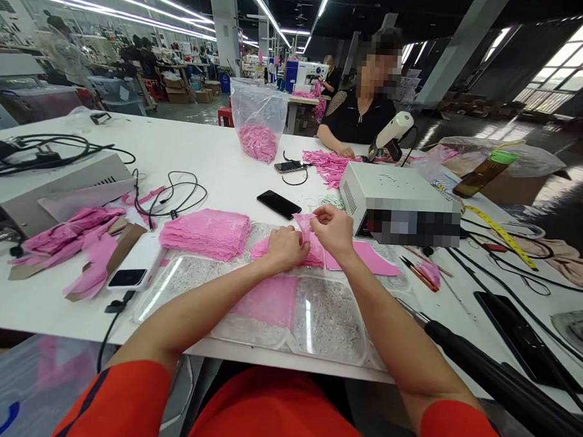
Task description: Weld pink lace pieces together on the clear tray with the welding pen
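Observation:
My right hand pinches the raised corner of a thin pink lace fabric piece between thumb and fingertips. Just left of it, my left hand lies with curled fingers on a small stack of pink lace pieces, gripping at its edge; the fingertips are partly hidden. A taller stack of pink lace pieces is on the left. Under my right wrist sits a flat smooth pink piece. Closer to me, a single pink panel lies on a clear plastic template.
A black phone lies beyond my hands. On the right are a grey control box, tweezers and a black-handled tool. A white power bank is at left. Across the table, a co-worker handles pink strips.

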Demonstrator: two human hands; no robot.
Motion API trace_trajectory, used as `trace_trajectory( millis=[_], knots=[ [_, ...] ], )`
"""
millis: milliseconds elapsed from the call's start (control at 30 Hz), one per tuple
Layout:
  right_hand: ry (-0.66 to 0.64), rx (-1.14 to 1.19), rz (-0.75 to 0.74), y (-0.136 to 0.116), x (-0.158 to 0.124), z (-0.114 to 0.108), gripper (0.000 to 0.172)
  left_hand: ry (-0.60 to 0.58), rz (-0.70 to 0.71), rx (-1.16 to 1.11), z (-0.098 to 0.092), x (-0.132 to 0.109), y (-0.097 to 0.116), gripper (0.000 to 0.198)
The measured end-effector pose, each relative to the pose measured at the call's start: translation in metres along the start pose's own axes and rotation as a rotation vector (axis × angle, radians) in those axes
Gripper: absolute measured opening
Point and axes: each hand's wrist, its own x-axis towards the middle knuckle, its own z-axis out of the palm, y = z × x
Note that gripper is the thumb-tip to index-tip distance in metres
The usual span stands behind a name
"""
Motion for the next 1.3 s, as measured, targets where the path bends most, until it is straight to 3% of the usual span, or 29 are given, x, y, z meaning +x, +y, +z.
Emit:
trace_trajectory(
  millis=[133, 233, 300, 400, 500, 600, 767, 933, 1300],
  knots=[
    [0.189, 0.022, 0.050, 0.010, -0.014, -0.052, 0.015, 0.042, 0.057, 0.028, -0.001, 0.003, 0.017, 0.025],
    [0.298, -0.059, 0.128, 0.028, -0.046, -0.093, 0.017, 0.051, 0.209, 0.047, -0.005, -0.011, 0.023, 0.023],
    [0.226, -0.239, 0.173, 0.041, -0.073, -0.114, 0.020, 0.021, 0.354, 0.054, -0.005, -0.030, 0.024, 0.019],
    [0.018, -0.584, 0.207, 0.055, -0.109, -0.134, 0.018, -0.059, 0.583, 0.065, -0.002, -0.062, 0.026, 0.014],
    [-0.168, -0.894, 0.265, 0.059, -0.126, -0.144, 0.015, -0.182, 0.760, 0.051, -0.001, -0.082, 0.028, 0.011],
    [-0.226, -0.992, 0.273, 0.061, -0.122, -0.149, 0.013, -0.293, 0.669, -0.031, -0.005, -0.074, 0.033, 0.009],
    [-0.158, -0.761, 0.193, 0.075, -0.091, -0.146, 0.012, -0.270, 0.462, -0.071, -0.001, -0.014, 0.043, 0.024],
    [-0.182, -0.648, 0.170, 0.090, -0.060, -0.143, 0.012, -0.330, 0.383, -0.088, 0.017, 0.033, 0.049, 0.012],
    [-0.281, -0.418, 0.037, 0.113, -0.051, -0.127, 0.013, -0.453, 0.358, -0.184, 0.021, 0.055, 0.048, 0.018]
  ],
)
